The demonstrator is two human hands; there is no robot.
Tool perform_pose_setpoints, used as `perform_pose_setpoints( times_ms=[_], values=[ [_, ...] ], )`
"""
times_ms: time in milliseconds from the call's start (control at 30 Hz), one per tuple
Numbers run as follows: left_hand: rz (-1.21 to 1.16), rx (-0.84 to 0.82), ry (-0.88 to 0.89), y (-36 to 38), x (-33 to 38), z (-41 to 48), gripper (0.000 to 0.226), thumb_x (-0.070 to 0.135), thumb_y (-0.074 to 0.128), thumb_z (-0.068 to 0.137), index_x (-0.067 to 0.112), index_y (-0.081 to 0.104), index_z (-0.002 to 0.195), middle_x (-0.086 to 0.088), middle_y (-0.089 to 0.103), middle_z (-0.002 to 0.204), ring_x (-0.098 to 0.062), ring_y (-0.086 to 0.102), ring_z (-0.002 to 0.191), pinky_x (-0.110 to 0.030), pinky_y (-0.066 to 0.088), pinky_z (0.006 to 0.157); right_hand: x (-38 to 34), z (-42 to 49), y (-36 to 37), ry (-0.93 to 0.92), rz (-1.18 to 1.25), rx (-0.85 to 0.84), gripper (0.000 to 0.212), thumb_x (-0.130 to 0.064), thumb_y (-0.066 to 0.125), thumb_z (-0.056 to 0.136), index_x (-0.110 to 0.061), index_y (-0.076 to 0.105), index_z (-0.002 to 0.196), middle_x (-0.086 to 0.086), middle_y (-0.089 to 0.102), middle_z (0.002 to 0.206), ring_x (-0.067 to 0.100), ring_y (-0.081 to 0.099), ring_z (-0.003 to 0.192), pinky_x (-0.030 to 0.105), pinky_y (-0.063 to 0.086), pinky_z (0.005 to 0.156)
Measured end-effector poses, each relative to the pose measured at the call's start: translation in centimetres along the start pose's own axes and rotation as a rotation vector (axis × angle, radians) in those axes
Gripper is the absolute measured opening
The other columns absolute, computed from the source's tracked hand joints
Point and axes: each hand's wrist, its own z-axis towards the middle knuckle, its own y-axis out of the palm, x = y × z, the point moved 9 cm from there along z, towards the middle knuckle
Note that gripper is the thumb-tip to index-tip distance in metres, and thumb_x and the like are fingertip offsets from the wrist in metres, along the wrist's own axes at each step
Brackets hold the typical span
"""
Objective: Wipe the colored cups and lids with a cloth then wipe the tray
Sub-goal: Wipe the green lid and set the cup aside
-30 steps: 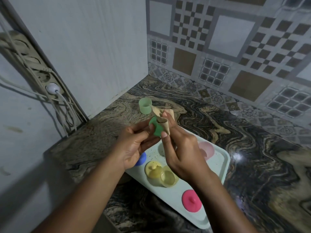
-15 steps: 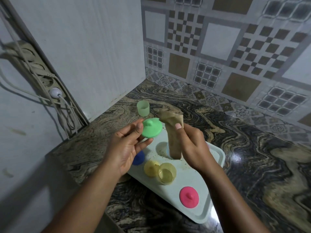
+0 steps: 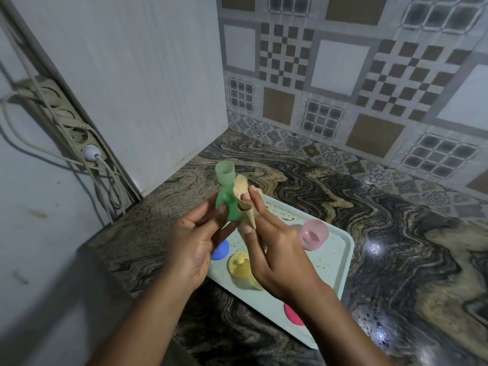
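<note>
- Half a second ago the green lid (image 3: pixel 227 208) and the cloth (image 3: pixel 241 199) were held apart: the lid lay flat with its knob up, and the cloth dangled from the right hand (image 3: pixel 274 256) over the tray (image 3: pixel 344 262). Now they are together again. The lid is turned on edge and the rolled cloth is pressed against its right side.
- I read this as a fresh wiping pass on the same lid, probably on another face or the rim, so this lid is not finished.
- The green cup (image 3: pixel 225 172) stands upright on the counter (image 3: pixel 383 215) just beyond the hands, off the tray, and has likely been wiped already.
- On the tray are a pink cup (image 3: pixel 314 235), a blue lid (image 3: pixel 220 250), a yellow lid (image 3: pixel 239 264), a yellow cup (image 3: pixel 247 282) mostly hidden behind the right hand, and a red lid (image 3: pixel 291 315) partly covered by the forearm.
- The tray's surface shows dark specks, so most of the task looks to be ahead.
- The left hand (image 3: pixel 192 245) is raised over the tray's far left corner with the palm turned toward the other hand. Its grip is clamped on the lid, pinching it between thumb and fingertips.
- The right hand faces it, its grip clamped on the cloth. The thumb is low on the roll, the forefinger reaches up along it, and the other fingers are loosely spread.
</note>
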Motion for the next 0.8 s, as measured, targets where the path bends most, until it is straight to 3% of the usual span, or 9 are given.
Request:
perform_pose_setpoints(
  times_ms=[167, 367, 433, 467, 500, 567, 633, 700, 800],
  values=[
    [0.110, -0.007, 0.055, -0.1, 0.9, -0.5, 0.043, 0.011, 0.068, 0.074, 0.019, 0.068, 0.117, -0.003, 0.078, 0.104, -0.016, 0.074, 0.096, -0.025, 0.059, 0.069, 1.4, 0.3, 0.1, 0.002, -0.028, -0.034, 0.051, -0.032, 0.039, 0.105, -0.012, 0.047, 0.151, 0.005, 0.039, 0.159, 0.006, 0.028, 0.151, 0.027, 0.036, 0.118],
    [0.156, -0.058, -0.008, -0.3, 0.3, -0.7, 0.045, 0.016, 0.067, 0.076, 0.015, 0.068, 0.120, -0.004, 0.077, 0.109, -0.017, 0.072, 0.100, -0.027, 0.060, 0.070, 2.2, 1.8, -1.2, -0.032, -0.038, -0.005, 0.039, -0.023, 0.044, 0.105, -0.010, 0.062, 0.138, 0.003, 0.056, 0.146, 0.010, 0.047, 0.141, 0.024, 0.042, 0.112],
    [0.147, -0.048, -0.027, -0.6, 0.1, -0.4, 0.043, 0.019, 0.067, 0.077, 0.016, 0.069, 0.120, -0.003, 0.075, 0.115, -0.020, 0.069, 0.106, -0.028, 0.059, 0.070, 3.4, 2.0, -2.3, 0.067, -0.026, 0.062, 0.029, -0.027, 0.042, 0.105, -0.026, 0.070, 0.112, -0.020, 0.074, 0.114, -0.002, 0.068, 0.105, 0.017, 0.050, 0.088],
    [0.132, -0.034, -0.035, -0.9, 0.0, -0.3, 0.043, 0.020, 0.066, 0.078, 0.015, 0.069, 0.121, -0.003, 0.074, 0.118, -0.021, 0.068, 0.107, -0.027, 0.059, 0.069, 4.3, 2.0, -2.8, 0.146, 0.028, 0.107, 0.030, -0.031, 0.042, 0.105, -0.025, 0.064, 0.086, -0.029, 0.070, 0.082, -0.006, 0.065, 0.077, 0.020, 0.046, 0.071],
    [0.112, -0.019, -0.046, -1.1, 0.0, -0.1, 0.045, 0.020, 0.066, 0.078, 0.012, 0.068, 0.123, -0.004, 0.073, 0.120, -0.023, 0.067, 0.108, -0.027, 0.059, 0.067, 5.1, 1.8, -3.1, 0.230, 0.108, 0.153, 0.039, -0.038, 0.042, 0.103, -0.023, 0.051, 0.069, -0.023, 0.058, 0.060, -0.002, 0.052, 0.058, 0.027, 0.038, 0.061],
    [0.093, -0.013, -0.061, -1.4, -0.1, 0.0, 0.052, 0.019, 0.066, 0.079, 0.008, 0.064, 0.129, -0.008, 0.072, 0.122, -0.026, 0.066, 0.111, -0.029, 0.059, 0.067, 5.1, 1.1, -2.8, 0.296, 0.303, 0.189, 0.050, -0.051, 0.040, 0.100, -0.018, 0.040, 0.062, -0.010, 0.041, 0.051, 0.005, 0.037, 0.053, 0.040, 0.032, 0.053],
    [0.112, -0.047, -0.059, -1.1, -0.2, -0.1, 0.059, 0.013, 0.068, 0.076, 0.011, 0.060, 0.134, -0.007, 0.073, 0.120, -0.023, 0.068, 0.111, -0.033, 0.060, 0.071, 3.7, 0.5, -1.6, 0.267, 0.430, 0.119, 0.058, -0.051, 0.039, 0.102, -0.008, 0.049, 0.065, 0.008, 0.050, 0.049, 0.022, 0.048, 0.052, 0.048, 0.041, 0.054],
    [0.119, -0.074, -0.049, -0.5, -0.4, -0.3, 0.064, 0.007, 0.068, 0.075, 0.017, 0.054, 0.137, -0.004, 0.073, 0.121, -0.020, 0.071, 0.108, -0.036, 0.061, 0.072, 2.4, 0.0, -0.4, 0.253, 0.447, 0.053, 0.057, -0.038, 0.040, 0.108, -0.005, 0.056, 0.065, 0.000, 0.059, 0.049, 0.016, 0.057, 0.052, 0.039, 0.046, 0.057],
    [0.070, -0.021, -0.050, -0.6, -0.7, -0.2, 0.055, 0.009, 0.066, 0.080, 0.009, 0.056, 0.134, -0.012, 0.073, 0.118, -0.023, 0.073, 0.103, -0.034, 0.061, 0.071, 2.5, -0.6, -0.2, 0.281, 0.429, 0.090, 0.047, -0.033, 0.043, 0.108, -0.022, 0.048, 0.062, -0.018, 0.048, 0.052, -0.002, 0.042, 0.054, 0.017, 0.034, 0.056]
  ],
)
